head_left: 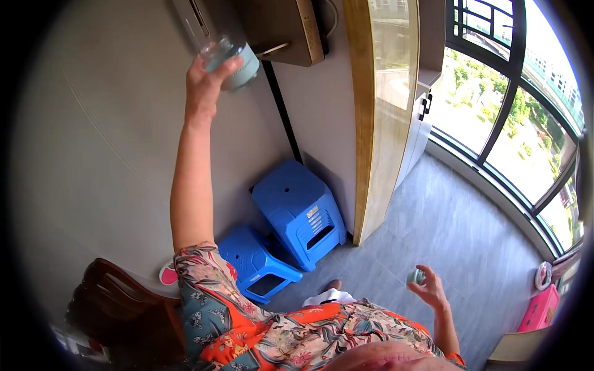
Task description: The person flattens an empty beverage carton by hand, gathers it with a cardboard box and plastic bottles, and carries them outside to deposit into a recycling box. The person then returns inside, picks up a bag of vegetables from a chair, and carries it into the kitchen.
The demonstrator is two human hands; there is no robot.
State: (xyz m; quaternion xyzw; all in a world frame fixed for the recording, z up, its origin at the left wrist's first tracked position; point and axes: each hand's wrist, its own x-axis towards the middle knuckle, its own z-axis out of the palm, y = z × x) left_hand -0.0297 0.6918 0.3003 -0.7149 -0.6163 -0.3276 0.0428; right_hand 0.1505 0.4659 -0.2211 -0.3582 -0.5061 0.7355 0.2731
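My left hand (205,83) is raised at the upper left, its fingers wrapped round a clear cup with a pale blue-green lower part (244,67). The cup is tilted and slightly blurred. It is close to a wall-mounted box-shaped appliance (281,28) with a light, thin lever or spout (273,49) at its lower edge; whether they touch I cannot tell. Low on the right, my right hand (433,294) holds a small grey-green lid (416,277) between thumb and fingers, away from the cup.
Two blue plastic stools (291,185) stand against the wall below the appliance. A wood-edged cabinet side (365,123) rises right of them. A dark wooden chair (130,309) is at lower left; a pink bin (538,308) is at far right, below large windows (513,117).
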